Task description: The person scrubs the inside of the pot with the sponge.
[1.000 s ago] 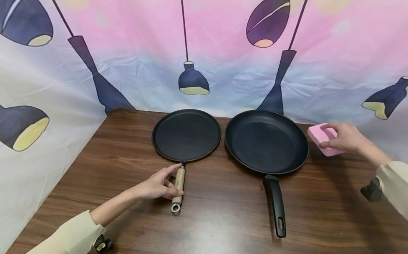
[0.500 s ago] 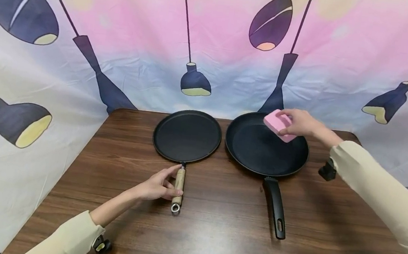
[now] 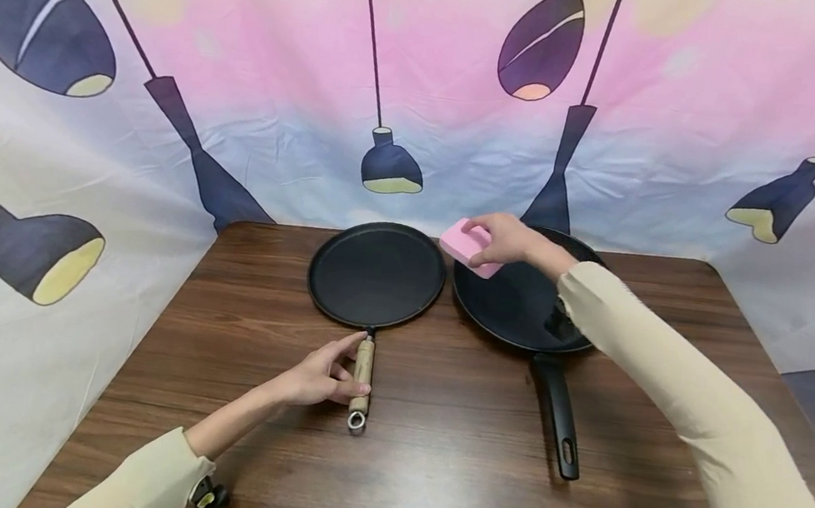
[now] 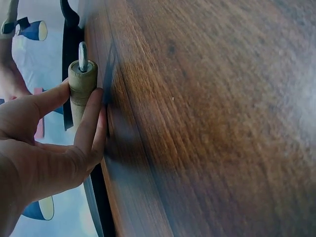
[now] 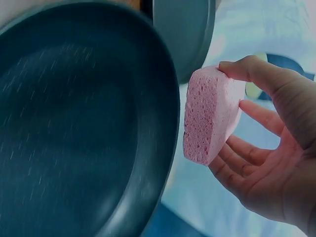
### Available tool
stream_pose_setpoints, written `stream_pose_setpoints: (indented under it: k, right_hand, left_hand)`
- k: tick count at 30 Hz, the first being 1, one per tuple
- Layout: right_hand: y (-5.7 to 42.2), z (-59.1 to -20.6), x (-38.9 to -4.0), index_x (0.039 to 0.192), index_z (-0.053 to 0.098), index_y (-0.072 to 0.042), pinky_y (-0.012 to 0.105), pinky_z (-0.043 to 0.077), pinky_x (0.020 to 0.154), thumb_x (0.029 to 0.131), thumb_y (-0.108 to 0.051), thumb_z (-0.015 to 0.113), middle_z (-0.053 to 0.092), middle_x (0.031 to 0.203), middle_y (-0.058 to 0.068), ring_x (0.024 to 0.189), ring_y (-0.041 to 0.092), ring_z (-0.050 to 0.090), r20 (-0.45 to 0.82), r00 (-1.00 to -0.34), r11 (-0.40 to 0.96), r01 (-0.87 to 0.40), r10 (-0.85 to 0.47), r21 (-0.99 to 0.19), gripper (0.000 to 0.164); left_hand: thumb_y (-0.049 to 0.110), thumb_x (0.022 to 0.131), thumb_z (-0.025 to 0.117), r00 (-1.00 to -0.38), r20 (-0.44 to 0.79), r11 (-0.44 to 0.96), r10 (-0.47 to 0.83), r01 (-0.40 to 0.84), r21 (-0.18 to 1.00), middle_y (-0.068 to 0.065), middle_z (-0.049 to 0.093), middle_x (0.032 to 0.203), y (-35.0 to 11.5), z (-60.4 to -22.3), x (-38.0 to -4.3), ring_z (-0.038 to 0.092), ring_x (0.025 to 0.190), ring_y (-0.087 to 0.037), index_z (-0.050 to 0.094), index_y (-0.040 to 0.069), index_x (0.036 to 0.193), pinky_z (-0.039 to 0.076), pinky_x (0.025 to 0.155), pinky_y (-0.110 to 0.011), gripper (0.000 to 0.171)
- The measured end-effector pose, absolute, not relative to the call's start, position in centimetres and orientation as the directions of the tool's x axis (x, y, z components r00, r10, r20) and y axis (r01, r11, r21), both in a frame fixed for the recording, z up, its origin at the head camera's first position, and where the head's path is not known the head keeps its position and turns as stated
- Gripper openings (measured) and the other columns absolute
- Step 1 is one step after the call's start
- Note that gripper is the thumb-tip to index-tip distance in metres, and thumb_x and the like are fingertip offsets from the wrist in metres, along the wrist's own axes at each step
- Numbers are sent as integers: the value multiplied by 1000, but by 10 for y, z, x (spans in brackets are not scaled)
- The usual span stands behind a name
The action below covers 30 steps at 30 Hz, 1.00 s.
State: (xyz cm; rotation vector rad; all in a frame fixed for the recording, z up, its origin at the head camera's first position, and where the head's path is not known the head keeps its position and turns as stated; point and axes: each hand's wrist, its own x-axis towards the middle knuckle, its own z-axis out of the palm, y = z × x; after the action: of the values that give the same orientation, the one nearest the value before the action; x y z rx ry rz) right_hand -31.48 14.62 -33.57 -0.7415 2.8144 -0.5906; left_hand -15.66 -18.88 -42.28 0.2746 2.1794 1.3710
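Observation:
A flat black griddle pan (image 3: 377, 274) with a wooden handle (image 3: 363, 370) lies on the table. My left hand (image 3: 318, 374) grips that handle, thumb on one side and fingers on the other, as the left wrist view shows up close. In my right hand (image 3: 505, 240) is a pink sponge (image 5: 207, 116), pinched between thumb and fingers. The sponge is held in the air over the left rim of a deeper black frying pan (image 3: 507, 307), near the gap between the two pans. My right forearm and sleeve hide part of the frying pan.
The frying pan's black handle (image 3: 558, 422) points toward the front of the brown wooden table (image 3: 442, 476). Behind the table hangs a cloth backdrop (image 3: 276, 147) printed with lamps.
My right hand has carried the sponge leftward, from right of the frying pan, across it, to the pan's left rim. My left hand stays on the wooden handle.

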Motion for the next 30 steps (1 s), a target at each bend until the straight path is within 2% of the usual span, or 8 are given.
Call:
stream_pose_setpoints:
  k: [9, 15, 19, 23, 30]
  right_hand:
    - [86, -360, -335, 143, 56, -5, 50, 43, 114, 86, -15, 78, 53, 148, 23, 131, 39, 50, -81, -835, 777, -466, -544, -423, 62]
    - [61, -379, -351, 146, 55, -9, 47, 40, 120, 88, -11, 78, 52, 151, 19, 138, 35, 48, -94, -849, 792, -438, -520, -426, 62]
    - [51, -391, -357, 147, 54, -12, 44, 42, 119, 92, -10, 75, 51, 153, 16, 138, 31, 48, -147, -850, 816, -415, -506, -403, 59]
    - [45, -398, -359, 144, 57, -14, 41, 46, 113, 94, -10, 73, 50, 154, 14, 131, 29, 51, -211, -845, 847, -406, -491, -344, 53]
    - [39, -399, -361, 140, 60, -17, 41, 48, 111, 91, -7, 76, 53, 149, 13, 124, 29, 51, -243, -845, 863, -397, -477, -312, 52]
  left_hand:
    - [6, 89, 78, -834, -324, 447, 447, -105, 889, -31, 39, 142, -190, -425, -156, 66, 92, -14, 21, 1, 161, 66, 81, -38, 92]
    - [11, 89, 80, -839, -334, 474, 429, -106, 874, -29, 39, 145, -191, -424, -156, 66, 95, -14, 23, 5, 162, 65, 81, -35, 93]
    - [11, 89, 80, -839, -323, 469, 438, -93, 878, -30, 39, 144, -190, -426, -156, 67, 94, -14, 24, 5, 162, 65, 80, -35, 92]
    - [10, 89, 80, -838, -318, 460, 444, -91, 883, -30, 39, 143, -190, -428, -156, 66, 92, -13, 24, 4, 162, 65, 80, -35, 92]
    - [9, 88, 80, -846, -314, 451, 432, -99, 887, -31, 42, 142, -191, -427, -158, 67, 88, -12, 26, 3, 161, 65, 78, -32, 91]
